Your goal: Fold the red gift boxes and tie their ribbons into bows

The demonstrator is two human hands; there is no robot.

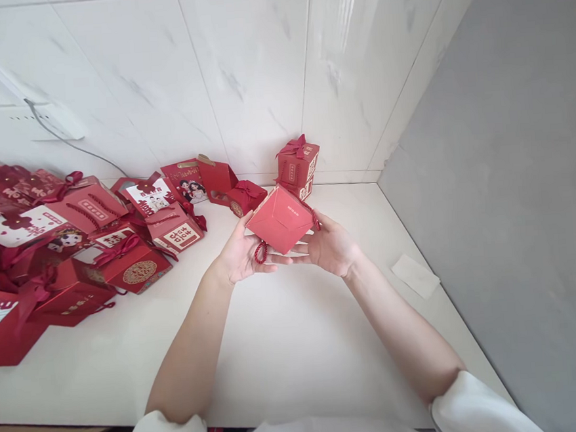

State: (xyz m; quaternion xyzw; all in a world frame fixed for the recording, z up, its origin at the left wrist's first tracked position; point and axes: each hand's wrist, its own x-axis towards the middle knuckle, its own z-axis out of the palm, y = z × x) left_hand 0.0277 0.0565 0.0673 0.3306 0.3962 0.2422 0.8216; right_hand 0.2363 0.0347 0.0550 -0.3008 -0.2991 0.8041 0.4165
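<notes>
A red gift box (283, 219) with folded bottom flaps facing me is held up over the white table. My left hand (244, 253) grips its left side, thumb along the edge and fingers beneath. On the other side, my right hand (332, 244) supports the box, with its fingers reaching under it. A twisted red cord handle (261, 252) loops down near my left fingers, and more cord shows by my right thumb. Just behind the held box stand two stacked red boxes (299, 166), the top one tied with a ribbon bow.
Many red gift boxes (136, 266) with bows are piled on the left of the white table (297, 347). A white paper slip (415, 275) lies at right. Tiled wall behind, grey panel (513, 193) at right, cable (75, 140) at left.
</notes>
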